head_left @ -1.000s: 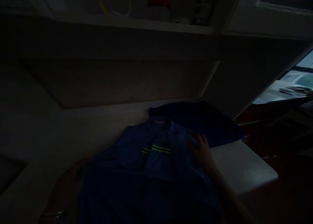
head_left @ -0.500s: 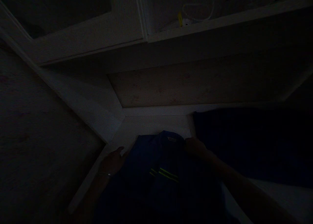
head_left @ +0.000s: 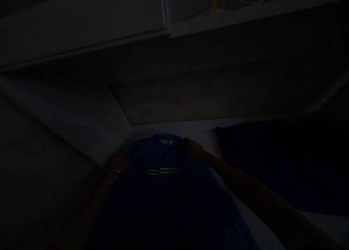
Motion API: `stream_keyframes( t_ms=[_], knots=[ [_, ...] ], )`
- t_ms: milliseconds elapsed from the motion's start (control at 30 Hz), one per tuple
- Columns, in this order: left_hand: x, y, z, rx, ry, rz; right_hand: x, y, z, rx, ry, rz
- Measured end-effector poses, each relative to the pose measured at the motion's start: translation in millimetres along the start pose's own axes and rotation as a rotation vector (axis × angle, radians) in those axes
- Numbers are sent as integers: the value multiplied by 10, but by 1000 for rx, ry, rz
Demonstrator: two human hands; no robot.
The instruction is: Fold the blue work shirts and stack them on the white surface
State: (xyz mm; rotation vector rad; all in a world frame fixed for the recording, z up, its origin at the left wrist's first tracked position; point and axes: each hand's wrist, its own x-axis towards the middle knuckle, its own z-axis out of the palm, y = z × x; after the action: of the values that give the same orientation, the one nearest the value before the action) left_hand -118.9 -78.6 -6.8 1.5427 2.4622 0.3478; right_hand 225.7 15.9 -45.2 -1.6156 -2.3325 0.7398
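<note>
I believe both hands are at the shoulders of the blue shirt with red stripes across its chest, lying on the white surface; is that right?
Not quite: the head view shows the stripes are bright yellow-green, not red. The rest holds: the left hand and right hand are at the shoulders of the blue shirt lying on the white surface.

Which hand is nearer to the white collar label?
Right. The right hand lies just right of the label; the left hand is farther, at the left edge of the shirt.
</note>
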Motion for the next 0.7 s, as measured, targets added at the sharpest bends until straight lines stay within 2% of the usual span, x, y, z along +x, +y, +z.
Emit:
stream_keyframes(
  t_ms=[100,167,200,267,400,433,500,600,700],
  knots=[
    [374,-34,-330,106,147,-91,405,-281,63,37,0,-79],
    [520,39,-372,159,181,-141,586,-410,124,56,18,-108],
    [553,95,-332,175,176,-147,630,-447,168,65,34,-113],
    [544,210,-140,231,183,-45,608,-470,294,69,66,-137],
    [392,311,459,530,273,444,241,-424,667,-34,26,-354],
    [368,303,590,604,247,545,137,-416,750,-65,13,-406],
    [364,270,773,690,141,649,-19,-410,849,-86,17,-430],
    [436,209,835,739,52,656,-100,-358,802,192,37,-207],
    [494,140,740,773,38,600,-157,-156,586,560,119,76]
  ],
)
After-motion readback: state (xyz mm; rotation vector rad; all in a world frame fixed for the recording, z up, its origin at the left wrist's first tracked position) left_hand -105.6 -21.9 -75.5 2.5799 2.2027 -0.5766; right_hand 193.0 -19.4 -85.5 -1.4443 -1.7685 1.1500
